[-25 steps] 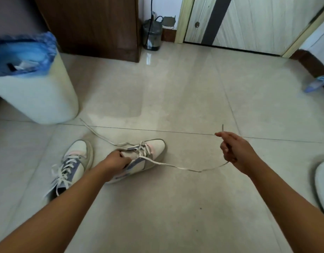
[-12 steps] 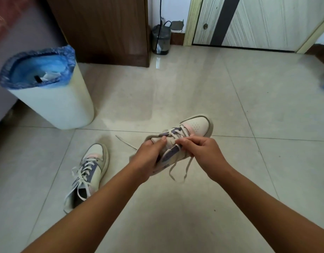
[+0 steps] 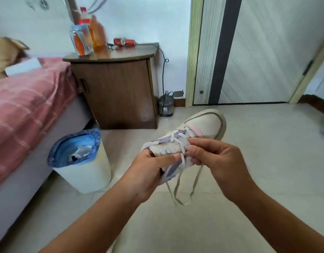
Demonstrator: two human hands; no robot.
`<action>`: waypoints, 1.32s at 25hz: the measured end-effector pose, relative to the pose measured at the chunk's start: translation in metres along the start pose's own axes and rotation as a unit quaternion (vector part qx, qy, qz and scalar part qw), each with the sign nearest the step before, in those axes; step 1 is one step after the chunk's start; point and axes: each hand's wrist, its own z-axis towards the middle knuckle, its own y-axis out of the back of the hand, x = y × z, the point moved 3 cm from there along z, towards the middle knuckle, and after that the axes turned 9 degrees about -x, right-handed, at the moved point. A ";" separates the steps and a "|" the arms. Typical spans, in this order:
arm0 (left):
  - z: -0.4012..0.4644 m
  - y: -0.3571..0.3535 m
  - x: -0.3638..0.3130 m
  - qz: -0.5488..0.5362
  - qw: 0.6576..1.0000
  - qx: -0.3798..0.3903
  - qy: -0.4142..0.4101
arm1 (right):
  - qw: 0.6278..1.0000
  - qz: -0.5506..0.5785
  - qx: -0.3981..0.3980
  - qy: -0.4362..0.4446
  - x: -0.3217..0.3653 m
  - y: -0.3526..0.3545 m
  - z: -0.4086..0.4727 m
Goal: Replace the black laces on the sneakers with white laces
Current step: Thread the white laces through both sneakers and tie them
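Note:
A white sneaker (image 3: 203, 126) with lilac panels and a pink toe is held up in the air, toe pointing away and to the right. My left hand (image 3: 150, 168) grips its heel and tongue end from below. My right hand (image 3: 212, 157) pinches the white lace (image 3: 183, 187) at the upper eyelets. White lace crosses the eyelets, and two loose ends hang down in a loop under the shoe. The second sneaker is out of view. No black lace is visible.
A white bin (image 3: 80, 161) with a blue liner stands on the tiled floor at the left, beside a bed with a pink cover (image 3: 27, 106). Behind it is a brown cabinet (image 3: 117, 92) with bottles on top. A closed door (image 3: 258, 52) is at the back right.
The sneaker has gone from the floor up into both hands. My right hand let the long lace go slack and came in to the eyelets. The view tilted up, losing the second sneaker.

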 end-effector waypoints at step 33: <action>-0.070 -0.044 -0.121 -0.088 0.987 0.080 -0.110 | 0.937 -0.260 -0.098 0.211 0.179 -0.019 -0.044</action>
